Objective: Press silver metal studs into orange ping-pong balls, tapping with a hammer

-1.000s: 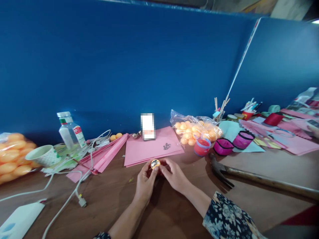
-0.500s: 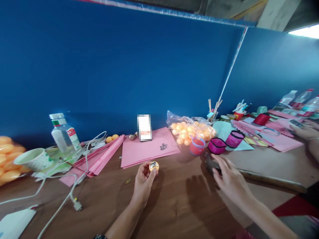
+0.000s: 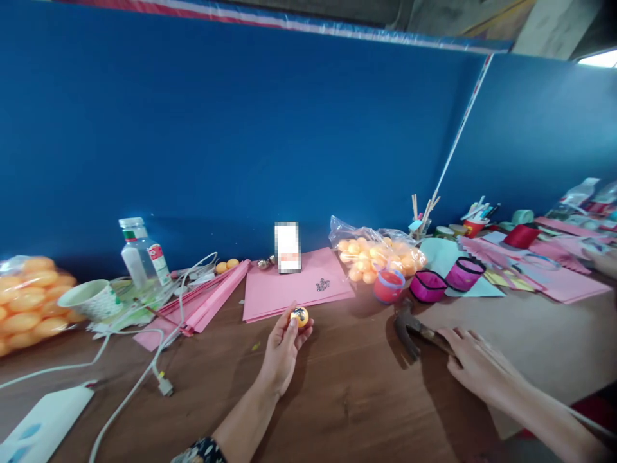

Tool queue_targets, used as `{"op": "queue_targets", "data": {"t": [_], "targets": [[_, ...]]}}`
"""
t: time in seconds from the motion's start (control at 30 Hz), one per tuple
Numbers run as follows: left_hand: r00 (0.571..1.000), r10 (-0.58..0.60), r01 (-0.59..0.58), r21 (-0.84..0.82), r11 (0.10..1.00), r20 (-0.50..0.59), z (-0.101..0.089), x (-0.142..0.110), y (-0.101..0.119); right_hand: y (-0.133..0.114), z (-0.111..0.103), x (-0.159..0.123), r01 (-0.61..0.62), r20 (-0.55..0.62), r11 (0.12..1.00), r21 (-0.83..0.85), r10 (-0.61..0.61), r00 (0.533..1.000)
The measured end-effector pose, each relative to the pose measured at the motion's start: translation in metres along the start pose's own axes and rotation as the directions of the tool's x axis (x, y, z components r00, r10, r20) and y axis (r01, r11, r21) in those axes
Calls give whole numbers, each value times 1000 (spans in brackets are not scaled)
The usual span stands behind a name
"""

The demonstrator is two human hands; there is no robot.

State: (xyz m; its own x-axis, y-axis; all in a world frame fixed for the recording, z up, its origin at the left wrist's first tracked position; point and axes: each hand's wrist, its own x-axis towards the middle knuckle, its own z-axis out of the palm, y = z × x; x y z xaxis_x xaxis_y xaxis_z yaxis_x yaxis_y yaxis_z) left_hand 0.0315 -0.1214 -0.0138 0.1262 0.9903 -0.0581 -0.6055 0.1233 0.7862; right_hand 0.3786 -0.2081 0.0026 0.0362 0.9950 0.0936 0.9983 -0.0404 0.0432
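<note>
Pinched upright between the thumb and fingers of my left hand (image 3: 284,344) is a small orange ball (image 3: 301,317) with a dark, shiny patch on top. To the right, my right hand (image 3: 475,360) is closed over the wooden handle of a claw hammer (image 3: 407,328), close behind its head. The hammer lies on the brown table (image 3: 337,399) with its claw towards me. My right palm and forearm hide most of the handle. Beyond my left hand are pink paper sheets (image 3: 289,296) bearing a small heap of dark rings (image 3: 322,284).
Bags of orange balls (image 3: 366,257) stand centre-right and at far left (image 3: 29,302). Near the hammer are a red cup (image 3: 389,285) and purple fabric rings (image 3: 429,286). White cables (image 3: 164,384), a paper cup (image 3: 91,299) and a bottle (image 3: 142,254) occupy the left. Another person's hand (image 3: 602,260) shows far right.
My right hand has left the ball, reached right and closed over the hammer handle. The hammer has turned, its head shifting left. My left hand keeps the ball.
</note>
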Motion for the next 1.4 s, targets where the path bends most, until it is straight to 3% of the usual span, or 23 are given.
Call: {"op": "queue_targets", "data": {"t": [0.23, 0.37, 0.43, 0.5, 0.57, 0.7, 0.87, 0.97, 1.4], "targets": [[999, 34, -32, 88, 996, -21, 4, 0, 2, -45, -5, -22, -39, 61, 920, 389, 17, 998], [998, 58, -55, 193, 980, -10, 2, 1, 1, -89, -21, -35, -60, 74, 740, 670, 14, 997], [997, 75, -74, 231, 970, 3, 1, 1, 0, -112, -33, -38, -131, 159, 609, 782, 9, 987], [997, 79, -80, 261, 962, 14, 0, 1, -1, -133, -47, -37, -182, 221, 473, 862, -28, 975], [997, 71, -76, 284, 956, 27, 0, 0, 0, -148, -59, -33, -173, 215, 417, 892, -55, 975], [996, 74, -85, 294, 952, 50, 1, 0, 1, -165, -73, -24, -88, 169, 444, 892, -146, 975], [996, 72, -81, 298, 951, 43, 4, -1, 2, -174, -69, -17, 6, 48, 575, 818, -79, 996], [996, 68, -80, 304, 949, 51, 3, -1, 1, -175, -67, -15, -15, 93, 595, 804, -101, 991], [999, 38, -40, 202, 978, 15, 3, -2, -1, -174, -59, -14, -108, 167, 379, 919, -125, 978]]}}
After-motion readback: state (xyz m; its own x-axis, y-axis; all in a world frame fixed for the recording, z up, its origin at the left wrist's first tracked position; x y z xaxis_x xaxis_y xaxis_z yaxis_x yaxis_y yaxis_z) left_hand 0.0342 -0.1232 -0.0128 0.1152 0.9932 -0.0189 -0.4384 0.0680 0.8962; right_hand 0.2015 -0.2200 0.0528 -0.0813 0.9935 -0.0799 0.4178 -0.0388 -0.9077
